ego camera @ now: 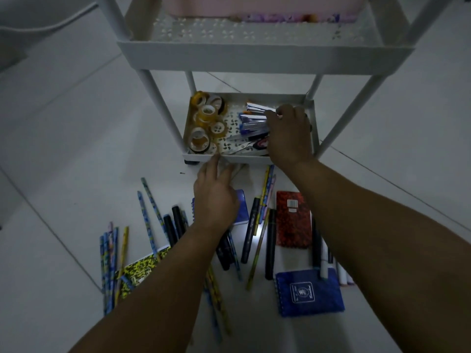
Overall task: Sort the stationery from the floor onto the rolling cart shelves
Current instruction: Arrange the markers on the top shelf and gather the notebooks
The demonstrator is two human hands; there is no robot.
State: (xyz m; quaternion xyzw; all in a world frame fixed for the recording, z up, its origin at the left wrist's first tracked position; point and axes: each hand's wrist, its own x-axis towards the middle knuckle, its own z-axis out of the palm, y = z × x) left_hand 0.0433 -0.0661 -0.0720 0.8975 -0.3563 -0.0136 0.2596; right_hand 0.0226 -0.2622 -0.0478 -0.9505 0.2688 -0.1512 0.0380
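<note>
Floor (63, 138): pale glossy tile, dim light. Pencils (112, 261), markers (248, 233) and notebooks (293, 220) lie scattered before white rolling cart (254, 59). Bottom shelf (201, 157) holds tape rolls (206, 118). Right hand (288, 133) curled on pens (252, 121) there; left hand (216, 197) fingers spread, holding nothing visible.

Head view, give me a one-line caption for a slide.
Right hand reaches into the cart's bottom shelf beside tape rolls; left hand hovers over pencils and notebooks.

The room lay dim, its floor of large pale glossy tiles (76, 128) crossed by thin dark grout lines, one small bright glare spot (260, 231) reflecting off it.
</note>
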